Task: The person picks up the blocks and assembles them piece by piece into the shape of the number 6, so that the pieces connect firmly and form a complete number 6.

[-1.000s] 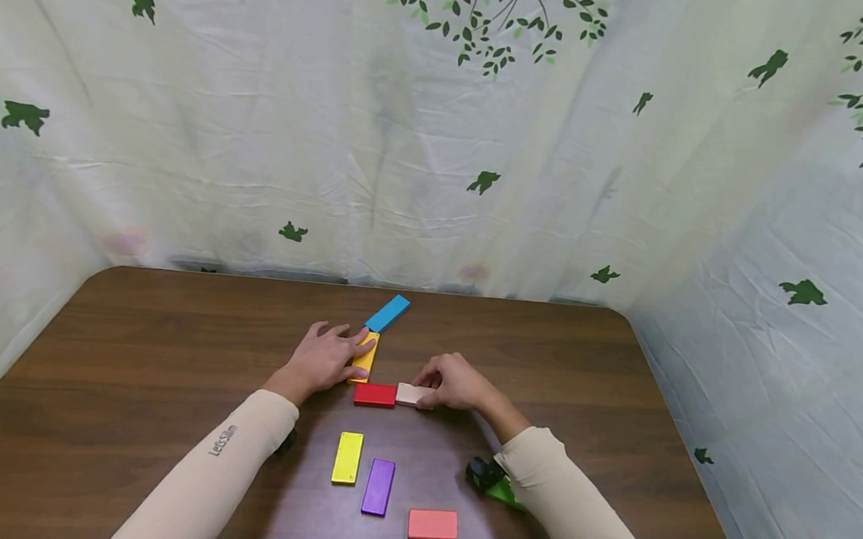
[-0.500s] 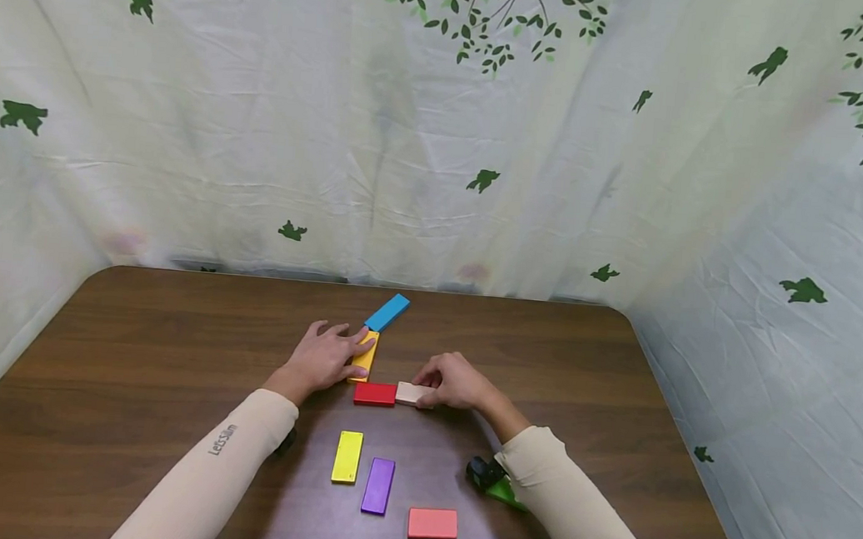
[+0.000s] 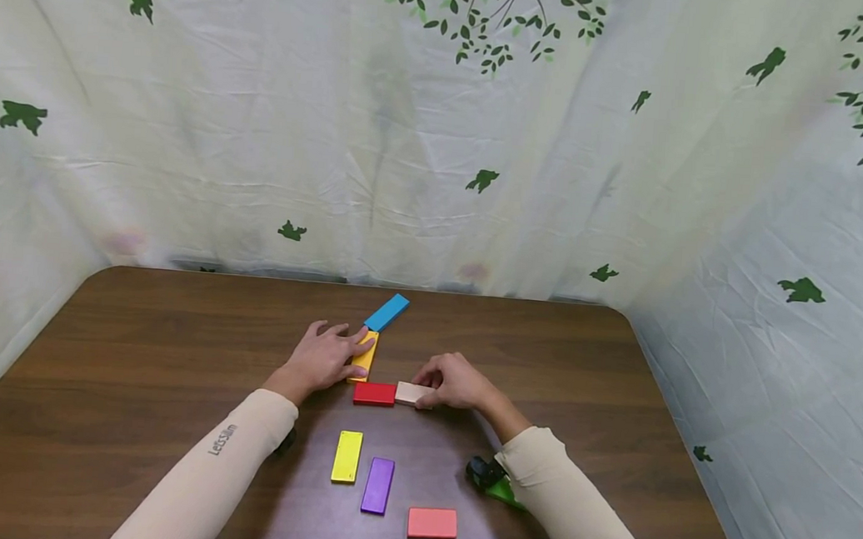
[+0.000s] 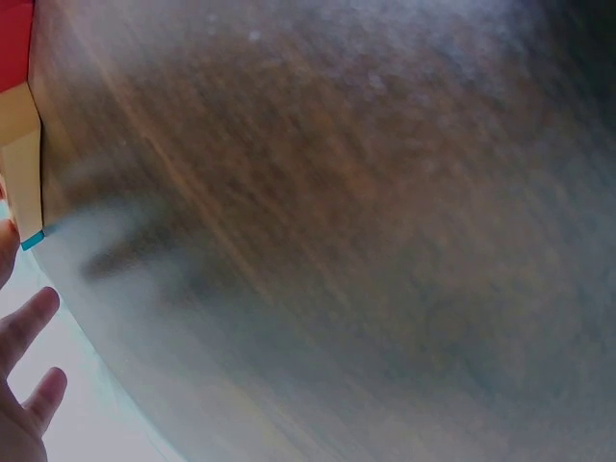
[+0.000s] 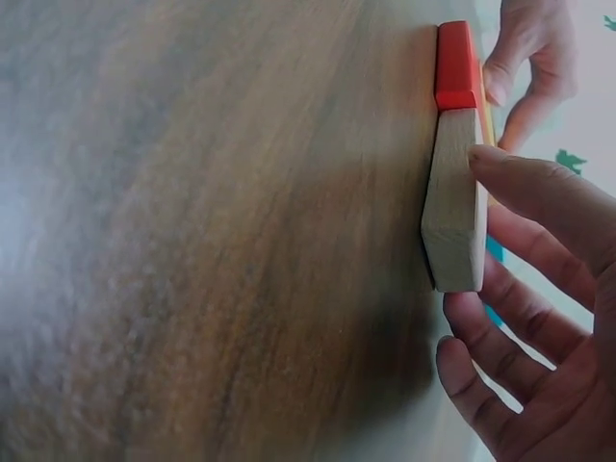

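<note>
My right hand (image 3: 456, 381) pinches a pale wooden block (image 3: 409, 393), thumb on the near side and fingers around the far side. That block lies flat, its left end against a red block (image 3: 374, 394); the right wrist view shows the plain wooden block (image 5: 452, 183) end to end with the red one (image 5: 455, 63). Spread across an orange block (image 3: 367, 353) are the fingers of my left hand (image 3: 323, 355), thumb near its lower end. Part of the orange block is hidden under that hand. Beyond it, a blue block (image 3: 387, 311) slants toward the back edge.
Nearer on the brown table (image 3: 170, 351) lie a yellow block (image 3: 346, 457), a purple block (image 3: 378, 486) and a coral block (image 3: 432, 523). A green piece (image 3: 504, 493) shows partly beneath the right sleeve. A leaf-printed white curtain (image 3: 321, 128) hangs behind the table.
</note>
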A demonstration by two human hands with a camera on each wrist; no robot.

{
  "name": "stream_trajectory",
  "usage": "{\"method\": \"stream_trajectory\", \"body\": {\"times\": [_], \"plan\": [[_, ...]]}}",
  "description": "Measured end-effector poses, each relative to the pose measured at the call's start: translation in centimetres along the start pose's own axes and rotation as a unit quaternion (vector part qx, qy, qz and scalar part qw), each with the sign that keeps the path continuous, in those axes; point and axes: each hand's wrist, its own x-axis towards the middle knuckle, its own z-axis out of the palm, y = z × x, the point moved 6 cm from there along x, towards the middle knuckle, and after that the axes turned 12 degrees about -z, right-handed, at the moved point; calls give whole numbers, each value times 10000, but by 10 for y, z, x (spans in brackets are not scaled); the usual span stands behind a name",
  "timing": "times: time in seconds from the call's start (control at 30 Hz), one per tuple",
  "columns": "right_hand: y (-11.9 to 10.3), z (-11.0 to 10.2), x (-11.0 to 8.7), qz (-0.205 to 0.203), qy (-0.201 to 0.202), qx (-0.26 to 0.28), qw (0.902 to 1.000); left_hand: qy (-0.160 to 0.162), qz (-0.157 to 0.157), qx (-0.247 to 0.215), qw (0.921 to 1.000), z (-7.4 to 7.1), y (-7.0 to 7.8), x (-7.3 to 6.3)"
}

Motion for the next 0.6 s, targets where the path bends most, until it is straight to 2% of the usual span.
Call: {"method": "stream_trajectory", "body": {"times": [0.33,0.6], "plan": [[7,-13,-15,-103,79,81,9999,43,0,12,10000,1,1,0],[9,-25,-39,-232,-96,320,9992,61,54,-15,10000,-1,2,-1]]}}
